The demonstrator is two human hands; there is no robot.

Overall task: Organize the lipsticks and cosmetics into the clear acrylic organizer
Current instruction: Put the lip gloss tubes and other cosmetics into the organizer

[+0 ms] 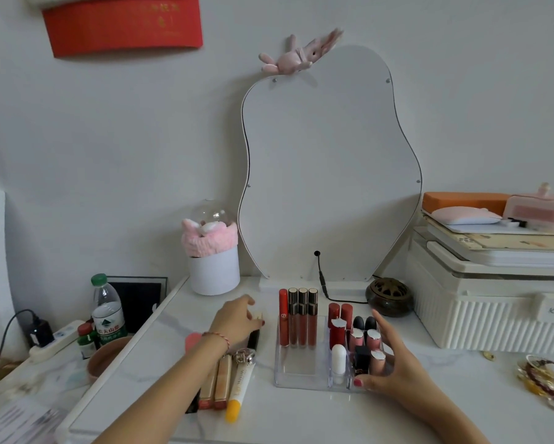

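Note:
The clear acrylic organizer (pixel 296 376) stands on the white table in front of the mirror. Several tall lip glosses (pixel 298 318) stand upright in its left compartment, and several short lipsticks (pixel 355 334) fill its right slots. My right hand (pixel 394 363) touches the organizer's right front corner with spread fingers, thumb at the front edge. My left hand (pixel 237 318) reaches left of the organizer and pinches the pale cap of a dark lipstick tube (pixel 254 338) lying on the table. Gold tubes (pixel 219 384) and a white tube with a yellow cap (pixel 239 390) lie under my left forearm.
A wavy mirror (pixel 330 168) stands behind the organizer, with a cable and a dark round burner (pixel 388 296) at its base. A white pot (pixel 214 270) stands at back left, a ribbed white box (pixel 493 315) at the right, jewellery (pixel 546 378) at far right, bottles (pixel 107 310) beyond the left edge.

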